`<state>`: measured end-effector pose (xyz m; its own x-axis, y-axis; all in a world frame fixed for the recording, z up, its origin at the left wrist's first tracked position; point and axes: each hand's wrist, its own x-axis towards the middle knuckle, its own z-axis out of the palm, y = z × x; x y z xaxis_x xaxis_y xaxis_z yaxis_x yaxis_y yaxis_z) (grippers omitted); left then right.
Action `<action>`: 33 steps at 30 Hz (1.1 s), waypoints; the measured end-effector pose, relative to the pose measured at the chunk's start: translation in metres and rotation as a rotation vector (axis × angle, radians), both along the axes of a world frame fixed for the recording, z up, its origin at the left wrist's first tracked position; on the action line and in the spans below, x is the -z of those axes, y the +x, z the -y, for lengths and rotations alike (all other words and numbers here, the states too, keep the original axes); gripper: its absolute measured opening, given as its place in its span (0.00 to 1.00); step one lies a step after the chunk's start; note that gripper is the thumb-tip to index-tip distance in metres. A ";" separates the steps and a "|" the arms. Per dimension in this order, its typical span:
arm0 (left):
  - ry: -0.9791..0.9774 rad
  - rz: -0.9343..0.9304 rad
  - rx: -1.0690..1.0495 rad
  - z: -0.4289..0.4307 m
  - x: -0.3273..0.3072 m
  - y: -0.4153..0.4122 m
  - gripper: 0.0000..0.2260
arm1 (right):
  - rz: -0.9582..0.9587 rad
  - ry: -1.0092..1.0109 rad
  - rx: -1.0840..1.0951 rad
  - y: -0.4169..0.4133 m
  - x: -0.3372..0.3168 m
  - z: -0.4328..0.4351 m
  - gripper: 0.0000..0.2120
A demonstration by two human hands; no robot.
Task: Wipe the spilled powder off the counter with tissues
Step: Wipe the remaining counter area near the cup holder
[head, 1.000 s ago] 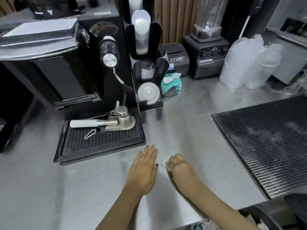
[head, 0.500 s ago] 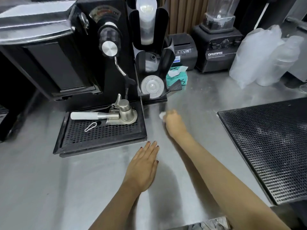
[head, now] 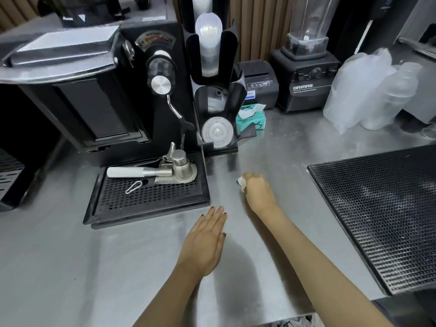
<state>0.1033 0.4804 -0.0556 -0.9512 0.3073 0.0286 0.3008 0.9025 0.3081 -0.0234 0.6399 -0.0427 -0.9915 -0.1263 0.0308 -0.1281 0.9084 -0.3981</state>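
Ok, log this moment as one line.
step: wiping | right hand: grips wadded tissue on counter | left hand: flat on counter, holds nothing | tissue pack: beside cup holder

Stainless steel worktop, brushed finish, with soft diffuse glare across it. The back wall is vertical wooden slats. A black coffee machine stands at left rear, its perforated drip tray in front. A black cup dispenser stands just right of the machine. A small printer and a blender marked ORIMAS stand against the wall. Bagged clear cups at far right. A black mesh mat lies on the right side of the worktop.
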 end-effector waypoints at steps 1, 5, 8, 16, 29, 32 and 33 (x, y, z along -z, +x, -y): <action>-0.001 0.002 -0.002 0.000 0.000 0.000 0.29 | 0.016 -0.018 0.019 -0.002 0.001 -0.004 0.08; -0.012 0.013 0.003 0.000 0.000 -0.001 0.30 | 0.168 -0.089 0.093 0.003 0.013 -0.019 0.11; -0.030 -0.006 0.008 0.001 0.002 -0.001 0.30 | 0.161 -0.186 0.157 0.016 0.016 -0.026 0.08; -0.056 0.013 -0.008 0.000 -0.003 -0.001 0.23 | 0.132 -0.136 0.033 0.029 -0.007 -0.015 0.06; -0.103 0.026 -0.001 -0.001 0.000 -0.004 0.21 | 0.062 0.208 -0.045 0.049 -0.003 0.007 0.10; -0.101 0.017 0.000 0.001 -0.001 -0.004 0.21 | -0.036 0.249 -0.071 0.011 -0.006 0.015 0.10; -0.111 0.009 -0.007 0.001 0.000 -0.004 0.22 | -0.046 0.239 -0.032 -0.010 -0.007 0.015 0.10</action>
<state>0.0991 0.4794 -0.0556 -0.9535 0.3010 -0.0135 0.2917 0.9334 0.2088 -0.0333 0.6254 -0.0356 -0.9851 -0.1672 0.0415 -0.1718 0.9711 -0.1657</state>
